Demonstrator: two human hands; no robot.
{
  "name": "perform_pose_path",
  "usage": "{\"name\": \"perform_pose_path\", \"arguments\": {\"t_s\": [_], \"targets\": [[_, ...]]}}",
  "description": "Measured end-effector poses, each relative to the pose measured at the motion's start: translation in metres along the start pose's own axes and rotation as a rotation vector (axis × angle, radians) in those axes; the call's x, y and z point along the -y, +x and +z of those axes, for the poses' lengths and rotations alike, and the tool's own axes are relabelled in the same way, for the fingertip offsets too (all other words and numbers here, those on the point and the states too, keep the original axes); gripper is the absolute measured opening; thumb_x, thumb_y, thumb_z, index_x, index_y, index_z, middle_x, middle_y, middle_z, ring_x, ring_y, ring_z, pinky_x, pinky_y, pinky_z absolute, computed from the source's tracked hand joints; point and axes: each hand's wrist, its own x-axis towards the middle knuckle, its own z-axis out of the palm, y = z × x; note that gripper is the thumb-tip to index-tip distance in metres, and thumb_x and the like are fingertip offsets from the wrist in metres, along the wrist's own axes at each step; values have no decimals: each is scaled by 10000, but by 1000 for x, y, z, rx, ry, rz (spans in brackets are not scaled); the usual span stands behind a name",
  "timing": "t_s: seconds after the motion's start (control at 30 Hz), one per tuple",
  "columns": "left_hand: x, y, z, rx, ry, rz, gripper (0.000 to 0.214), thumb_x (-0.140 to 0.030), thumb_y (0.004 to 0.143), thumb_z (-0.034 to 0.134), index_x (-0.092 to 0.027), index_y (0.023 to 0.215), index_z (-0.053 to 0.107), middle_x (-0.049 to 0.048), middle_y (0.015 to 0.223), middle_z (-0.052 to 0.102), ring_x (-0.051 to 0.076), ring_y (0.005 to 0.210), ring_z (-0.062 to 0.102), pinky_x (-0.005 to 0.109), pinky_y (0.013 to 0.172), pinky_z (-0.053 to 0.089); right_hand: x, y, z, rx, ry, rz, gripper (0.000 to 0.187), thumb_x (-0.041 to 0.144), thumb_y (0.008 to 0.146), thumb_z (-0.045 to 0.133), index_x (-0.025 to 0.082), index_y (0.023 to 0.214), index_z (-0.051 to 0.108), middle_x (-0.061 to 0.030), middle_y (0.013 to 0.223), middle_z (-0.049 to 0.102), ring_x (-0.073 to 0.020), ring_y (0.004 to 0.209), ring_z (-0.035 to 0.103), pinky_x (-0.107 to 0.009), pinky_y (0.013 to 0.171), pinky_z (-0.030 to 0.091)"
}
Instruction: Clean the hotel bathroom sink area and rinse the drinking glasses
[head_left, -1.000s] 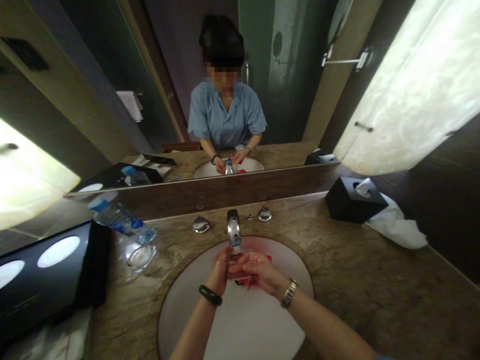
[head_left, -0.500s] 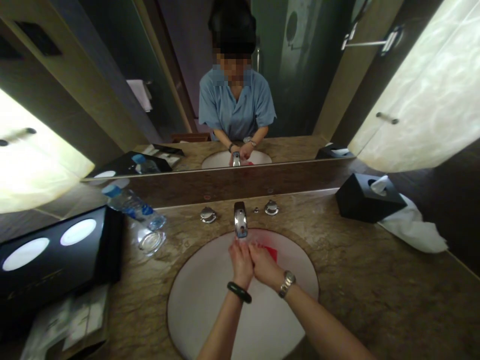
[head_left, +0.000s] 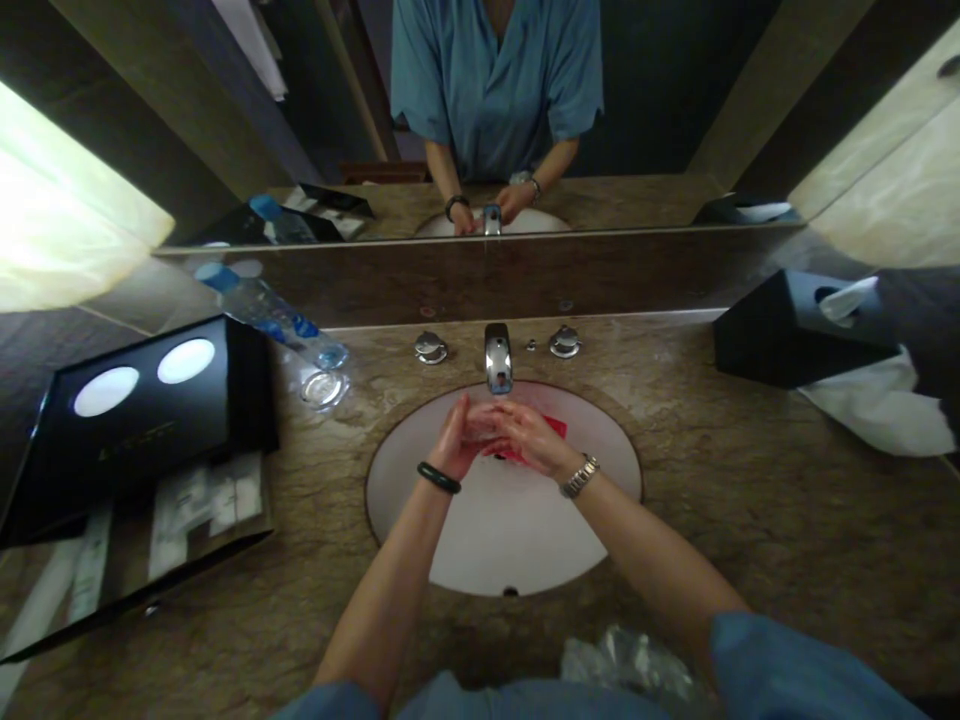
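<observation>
A white oval sink (head_left: 487, 550) is set in the brown marble counter, with a chrome faucet (head_left: 498, 360) at its back. Just below the spout, my left hand (head_left: 459, 438) is cupped with its palm turned inward, and a dark bangle (head_left: 439, 478) circles that wrist. My right hand (head_left: 531, 438) faces it, fingers stretched toward the left palm; a metal watch (head_left: 580, 476) is on this wrist. Neither hand visibly grips anything. A flat red thing (head_left: 556, 427) lies in the basin behind and beneath my right hand, partly hidden. Reddish colour tints the basin near it.
Chrome knobs (head_left: 430, 347) flank the faucet. At left are a plastic water bottle (head_left: 277, 315), a clear glass (head_left: 324, 388) and a black box (head_left: 150, 410) with packets in front. A black tissue box (head_left: 802, 330) stands right. Crumpled clear plastic (head_left: 626, 660) lies near my body.
My hands have come apart from being pressed together into a cupped, more open pose beneath the faucet. The camera view has tilted downward, showing more of the counter.
</observation>
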Motion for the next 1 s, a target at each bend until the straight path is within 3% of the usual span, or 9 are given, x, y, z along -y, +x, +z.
{"name": "perform_pose_path", "arguments": {"t_s": [0.07,0.17,0.3,0.4,0.5,0.57,0.7,0.83,1.0], "targets": [[-8,6,-8,-73,-91,-8,432,-512,982,415,-127,933,603,113,853,672,215,709,685,292,549,549,0,11,-2,-108,148,1,290,383,764,742,191,948,628,-45,958,710,-186,861,681,-309,686,590],[-12,11,-16,-216,-206,3,401,-529,985,404,-169,868,538,67,828,649,175,718,683,283,627,587,-2,31,-10,-280,268,31,159,274,740,729,189,809,613,-18,834,699,-175,791,671,-333,726,594],[-2,14,-9,-231,-253,-59,366,-505,971,458,-157,936,565,74,859,668,197,710,692,294,579,587,2,34,-20,-294,175,20,141,242,709,740,178,790,643,-8,802,699,-149,750,641,-333,791,573],[7,16,4,-154,-259,-126,363,-467,973,446,-140,1008,600,87,875,690,217,699,692,290,510,562,17,9,-36,-302,0,-25,280,334,682,794,171,877,677,-23,847,718,-157,796,659,-344,848,553],[14,17,15,-53,-273,-175,449,-472,978,386,-104,1071,627,132,937,705,224,716,688,260,461,516,33,-34,-58,-392,-99,-82,374,435,680,815,184,922,682,-54,958,726,-191,913,677,-367,868,548],[16,18,19,-49,-274,-174,468,-476,975,366,-105,1107,619,124,910,702,213,697,673,249,456,496,35,-64,-72,-471,-106,-98,402,472,677,825,193,929,684,-65,998,720,-201,937,672,-365,831,551],[18,24,18,-83,-216,-132,453,-462,941,411,-144,1207,594,114,880,692,219,698,648,273,493,484,16,-116,-87,-612,-55,-36,493,518,582,881,183,888,688,-69,906,720,-195,850,666,-346,755,544],[17,26,12,-81,-85,-93,481,-478,886,457,-147,1208,591,134,933,687,235,768,651,286,531,486,-13,-146,-87,-715,-26,35,555,550,521,897,175,871,685,-69,871,717,-185,806,656,-331,716,534],[20,-7,-17,-90,225,-63,406,-485,852,485,-181,1108,566,105,987,661,226,796,634,296,546,506,-31,-159,-85,-666,-59,88,553,586,565,858,169,874,667,-69,856,712,-181,790,656,-331,710,530]]}}
